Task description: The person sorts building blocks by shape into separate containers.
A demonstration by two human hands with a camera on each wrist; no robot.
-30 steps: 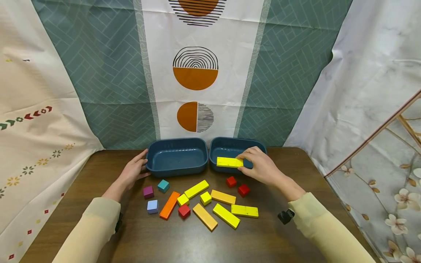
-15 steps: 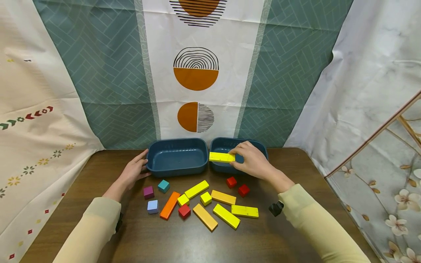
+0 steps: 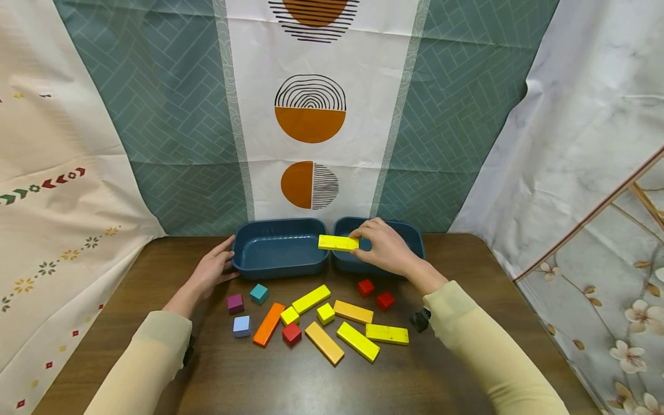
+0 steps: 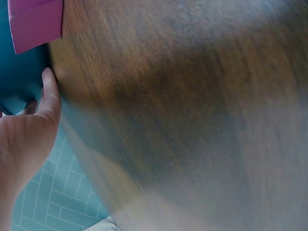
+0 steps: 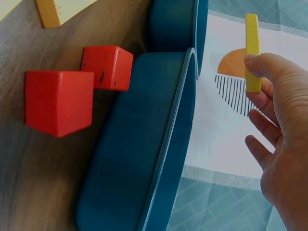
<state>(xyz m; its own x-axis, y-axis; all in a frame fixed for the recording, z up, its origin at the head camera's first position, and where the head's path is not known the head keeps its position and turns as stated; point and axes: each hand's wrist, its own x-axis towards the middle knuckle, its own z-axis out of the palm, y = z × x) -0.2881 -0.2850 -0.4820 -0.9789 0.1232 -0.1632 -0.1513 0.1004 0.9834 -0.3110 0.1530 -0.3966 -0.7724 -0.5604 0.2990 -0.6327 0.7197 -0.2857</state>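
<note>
While the relaxed left hand (image 3: 210, 268) touches a tray (image 3: 279, 253), the right hand (image 3: 382, 244) pinches an oblong, bright-yellow block (image 3: 334, 242).

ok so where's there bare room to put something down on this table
Widest: the near table, between the left sleeve and right sleeve, below the nearer light-orange plank. The left tray also looks bare inside. Crowded: mid-table, from the purple cube to the yellow plank nearest the right sleeve. The right hand partly hides the right tray.
</note>
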